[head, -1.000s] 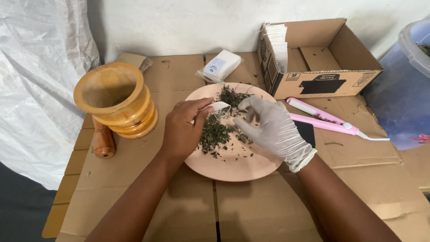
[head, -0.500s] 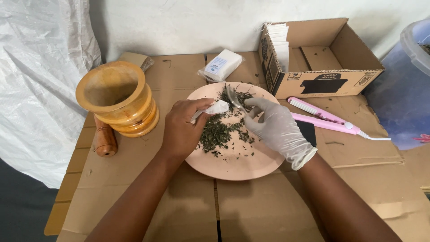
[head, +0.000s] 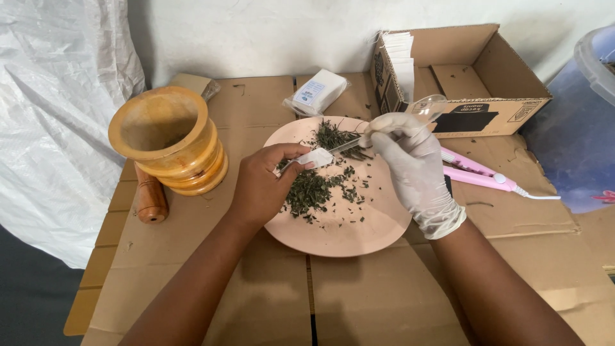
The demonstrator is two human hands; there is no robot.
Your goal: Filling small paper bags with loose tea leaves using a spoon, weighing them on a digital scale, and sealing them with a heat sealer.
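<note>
Now the gloved right hand (head: pixel 410 163) has lifted slightly versus half a second ago, fingers pinched shut on a clear plastic spoon (head: pixel 384 131) whose tip points at the small white sachet (head: pixel 315 157) over the pink plate (head: pixel 359 230). The bare left hand (head: pixel 262 186) stays put, thumb and fingers clamped on that sachet just above the dried green herb pile (head: pixel 314 189). Wooden mortar (head: pixel 168 138) and pestle (head: pixel 151 198) unchanged at left, cardboard box (head: pixel 487 83) far right, pink sealer (head: pixel 477 176) right of the plate.
</note>
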